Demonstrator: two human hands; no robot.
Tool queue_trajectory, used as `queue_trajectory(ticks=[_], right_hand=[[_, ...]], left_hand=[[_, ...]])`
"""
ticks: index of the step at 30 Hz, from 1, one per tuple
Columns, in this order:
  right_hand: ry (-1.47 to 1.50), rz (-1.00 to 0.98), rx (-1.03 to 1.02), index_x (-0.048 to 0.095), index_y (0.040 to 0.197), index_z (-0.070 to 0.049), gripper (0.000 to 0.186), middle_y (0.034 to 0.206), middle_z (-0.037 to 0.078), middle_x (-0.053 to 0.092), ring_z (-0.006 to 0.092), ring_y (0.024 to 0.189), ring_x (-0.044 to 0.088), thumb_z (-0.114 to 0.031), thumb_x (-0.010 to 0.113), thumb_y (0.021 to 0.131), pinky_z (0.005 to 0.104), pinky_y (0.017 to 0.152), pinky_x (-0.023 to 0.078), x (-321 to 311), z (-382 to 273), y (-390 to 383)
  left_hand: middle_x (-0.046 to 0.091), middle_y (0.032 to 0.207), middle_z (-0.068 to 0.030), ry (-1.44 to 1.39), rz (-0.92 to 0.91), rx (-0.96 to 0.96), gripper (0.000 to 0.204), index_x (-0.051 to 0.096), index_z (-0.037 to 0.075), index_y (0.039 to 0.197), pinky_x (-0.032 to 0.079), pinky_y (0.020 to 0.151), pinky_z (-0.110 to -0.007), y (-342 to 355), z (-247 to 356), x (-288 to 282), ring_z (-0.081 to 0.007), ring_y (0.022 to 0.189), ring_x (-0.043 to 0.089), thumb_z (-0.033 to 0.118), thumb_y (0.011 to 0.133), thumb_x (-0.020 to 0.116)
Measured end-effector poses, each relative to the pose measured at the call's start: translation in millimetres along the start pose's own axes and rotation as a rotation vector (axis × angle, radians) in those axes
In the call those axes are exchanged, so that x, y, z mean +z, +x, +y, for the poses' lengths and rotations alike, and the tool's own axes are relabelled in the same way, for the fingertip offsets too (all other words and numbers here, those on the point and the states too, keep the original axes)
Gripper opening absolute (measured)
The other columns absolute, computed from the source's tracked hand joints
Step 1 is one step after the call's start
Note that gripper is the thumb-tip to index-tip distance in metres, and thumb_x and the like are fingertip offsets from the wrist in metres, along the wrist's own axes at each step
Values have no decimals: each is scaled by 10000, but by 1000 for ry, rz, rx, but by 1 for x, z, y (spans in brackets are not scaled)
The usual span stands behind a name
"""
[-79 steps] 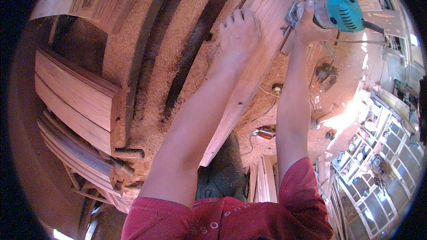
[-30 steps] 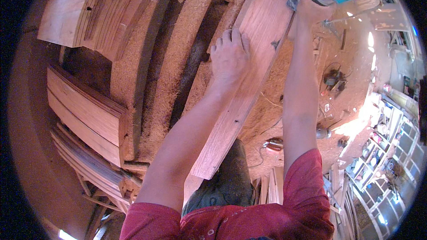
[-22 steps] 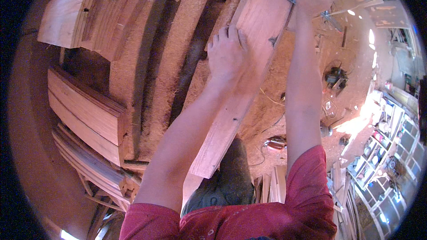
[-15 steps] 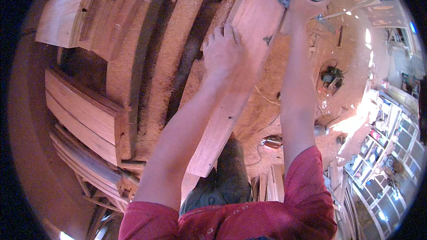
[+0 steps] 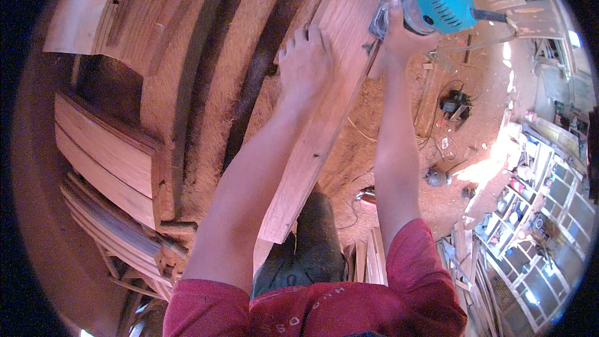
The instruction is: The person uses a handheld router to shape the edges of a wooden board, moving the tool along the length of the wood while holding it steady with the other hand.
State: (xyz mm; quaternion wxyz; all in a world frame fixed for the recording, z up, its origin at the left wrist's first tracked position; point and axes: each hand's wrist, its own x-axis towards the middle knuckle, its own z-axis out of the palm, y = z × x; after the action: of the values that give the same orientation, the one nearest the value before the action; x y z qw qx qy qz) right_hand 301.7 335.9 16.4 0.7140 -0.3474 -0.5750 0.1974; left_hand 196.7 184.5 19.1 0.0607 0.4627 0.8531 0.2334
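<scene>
A long pale wooden board (image 5: 331, 118) lies slantwise before me, its near end by my thigh. My left hand (image 5: 306, 62) rests flat on the board's left side, fingers spread and pointing away from me. With my right hand (image 5: 402, 37) I grip a teal handheld trim router (image 5: 437, 9) by its lower body. The router is tilted on its side, its flat base (image 5: 379, 20) at the right edge of the board. Its bit is hidden from view. A dark cord (image 5: 490, 15) runs off to the right from its top end.
Thick sawdust-covered timbers (image 5: 206, 81) lie to the left, with stacked planks (image 5: 106, 156) further left. On the dusty floor at right are a dark power tool (image 5: 455, 105), a round grey object (image 5: 438, 176) and loose cords. A cluttered shelf (image 5: 524, 193) stands at far right.
The router and my right hand have come nearer and to the left along the board's right edge. My left hand stays on the board.
</scene>
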Motion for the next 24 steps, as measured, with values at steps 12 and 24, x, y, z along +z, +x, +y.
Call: queue_trajectory(ticks=[12,24], right_hand=[[-41,-112,12,444,1306,79,815,1245,194,563,282,1121,596,-257,909,727,427,993,486,-30,-30,-30],[47,-142,138,427,1336,66,810,1261,182,572,281,1149,587,-219,890,735,421,1019,470,-38,-63,-49]], left_hand=[[662,1063,-196,2,16,2,305,625,35,1091,531,837,-528,-1,-1,4,-381,992,674,293,1017,480],[649,1125,-207,-18,-29,-8,370,635,58,1122,524,879,-535,0,-6,4,-394,1060,653,360,1024,446]])
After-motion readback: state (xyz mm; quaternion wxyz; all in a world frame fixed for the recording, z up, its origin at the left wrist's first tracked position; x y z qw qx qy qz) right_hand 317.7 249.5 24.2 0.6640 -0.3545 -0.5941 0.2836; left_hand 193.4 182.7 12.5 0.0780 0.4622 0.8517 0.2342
